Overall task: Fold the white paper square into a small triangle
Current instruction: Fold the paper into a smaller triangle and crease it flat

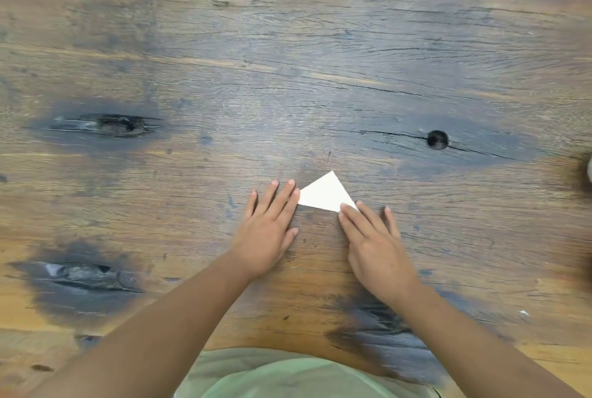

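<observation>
1. The left hand (270, 226) lies flat on the wooden table (288, 77), palm down, fingers straight and slightly spread. Its fingertips (296, 191) touch the left corner of the white paper (325, 193). It pinches nothing.
2. The right hand (373, 239) also lies flat, fingers extended. Its forefinger tip presses on the paper's right corner; the other fingers rest on bare wood.
3. The paper sits between the two hands, already a small white triangle. Its long edge faces the person and its point faces far.
4. Judgement: the fold looks nearly finished, perhaps needing only a firmer crease.
5. Risk: with only the two corners held, the layers could spring open or slide if either hand lifts. Uneven pressure could also skew the crease.
6. Room: the table is wide and bare on the left, right and far sides. Dark knot holes (437, 139) sit well apart from the paper. The near edge lies close to the person's green shirt (288, 375).
</observation>
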### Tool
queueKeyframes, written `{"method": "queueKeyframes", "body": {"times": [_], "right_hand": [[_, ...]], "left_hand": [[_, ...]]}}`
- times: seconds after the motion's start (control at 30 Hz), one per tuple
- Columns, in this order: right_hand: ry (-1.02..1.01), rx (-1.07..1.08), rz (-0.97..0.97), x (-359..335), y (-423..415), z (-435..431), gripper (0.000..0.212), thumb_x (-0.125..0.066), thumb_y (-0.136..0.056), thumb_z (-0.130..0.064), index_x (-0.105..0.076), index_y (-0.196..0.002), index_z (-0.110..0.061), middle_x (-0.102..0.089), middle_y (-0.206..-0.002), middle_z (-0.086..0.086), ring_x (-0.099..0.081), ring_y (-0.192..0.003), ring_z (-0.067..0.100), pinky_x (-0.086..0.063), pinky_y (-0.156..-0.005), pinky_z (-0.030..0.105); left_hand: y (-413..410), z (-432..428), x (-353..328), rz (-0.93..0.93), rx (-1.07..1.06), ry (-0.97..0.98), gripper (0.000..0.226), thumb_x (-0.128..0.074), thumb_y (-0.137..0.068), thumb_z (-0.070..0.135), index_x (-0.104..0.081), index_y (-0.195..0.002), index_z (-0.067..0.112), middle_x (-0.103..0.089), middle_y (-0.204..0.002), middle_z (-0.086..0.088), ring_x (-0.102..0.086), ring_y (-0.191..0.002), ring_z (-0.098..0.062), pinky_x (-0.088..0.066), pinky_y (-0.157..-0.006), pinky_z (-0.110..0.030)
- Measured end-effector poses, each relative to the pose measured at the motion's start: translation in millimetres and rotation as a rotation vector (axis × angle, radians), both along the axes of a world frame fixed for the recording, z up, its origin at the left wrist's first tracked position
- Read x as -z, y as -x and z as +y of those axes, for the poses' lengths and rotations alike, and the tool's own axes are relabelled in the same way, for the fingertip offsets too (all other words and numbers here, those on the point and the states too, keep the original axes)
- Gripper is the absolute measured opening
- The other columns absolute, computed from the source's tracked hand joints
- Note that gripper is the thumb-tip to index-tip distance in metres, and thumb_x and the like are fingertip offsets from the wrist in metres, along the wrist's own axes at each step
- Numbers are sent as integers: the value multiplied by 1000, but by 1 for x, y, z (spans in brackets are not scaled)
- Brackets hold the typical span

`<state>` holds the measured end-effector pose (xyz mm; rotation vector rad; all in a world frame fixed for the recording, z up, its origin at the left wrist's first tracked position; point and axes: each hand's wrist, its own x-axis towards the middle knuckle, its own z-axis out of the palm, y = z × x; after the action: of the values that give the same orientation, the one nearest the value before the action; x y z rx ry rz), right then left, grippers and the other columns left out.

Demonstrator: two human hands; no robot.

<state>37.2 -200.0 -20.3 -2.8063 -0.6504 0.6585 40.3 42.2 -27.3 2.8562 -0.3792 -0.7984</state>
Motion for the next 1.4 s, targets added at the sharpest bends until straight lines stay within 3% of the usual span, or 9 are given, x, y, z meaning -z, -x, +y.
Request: {"method": "queueKeyframes", "body": {"times": [0.23,0.4,0.5,0.6,0.7,0.93,1.4], "right_hand": [[-66,125,-62,0,-18,-3,47,-57,-85,-9,-57,-132,-9,-52,-145,3,-39,-141,25,-24,-117,59],[-192,149,-136,-4,-26,2,36,-59,-84,-5,-63,-119,-12,-60,-130,2,-45,-136,22,-17,-120,58],[-218,90,-125,-7,-34,11,49,-57,-88,-9,-51,-137,-8,-51,-145,7,-35,-143,23,-18,-121,52],[-133,-6,-36,-3,-39,23,65,-50,-94,-23,-27,-153,-7,-22,-163,7,-12,-152,22,-11,-124,48],[-33,-98,-24,6,-39,27,72,-41,-99,-39,-11,-157,-9,-3,-166,6,1,-153,22,-7,-124,48],[89,-185,-20,25,-33,21,79,-17,-100,-58,9,-155,-7,11,-165,9,11,-152,24,-7,-122,53],[131,-154,-38,27,-23,-34,78,-19,-99,-59,1,-157,-10,1,-167,6,1,-153,19,-13,-121,56]], "left_hand": [[24,-14,0,7,-29,-28,64,-23,-101,49,-8,-158,23,3,-167,-6,6,-152,-32,-10,-121,-59],[11,-7,-9,-54,-19,61,57,-25,-101,44,-35,-152,18,-24,-163,-4,-20,-151,-25,-23,-115,-62],[1,-7,-6,-88,71,104,60,-27,-102,45,-23,-156,17,-14,-166,1,-10,-153,-17,-17,-117,-63],[-9,-12,0,-87,204,91,68,-27,-102,50,-9,-158,16,0,-167,2,1,-153,-17,-8,-119,-62],[-15,-14,7,-62,247,66,73,-20,-101,58,1,-158,16,9,-166,2,10,-153,-18,-4,-119,-64],[-13,-15,19,-63,286,-8,81,-12,-98,66,4,-157,14,17,-166,-2,13,-152,-23,-4,-116,-68],[-11,-13,24,-80,278,35,80,-12,-98,66,12,-156,15,21,-165,-1,16,-152,-22,1,-117,-67]]}}
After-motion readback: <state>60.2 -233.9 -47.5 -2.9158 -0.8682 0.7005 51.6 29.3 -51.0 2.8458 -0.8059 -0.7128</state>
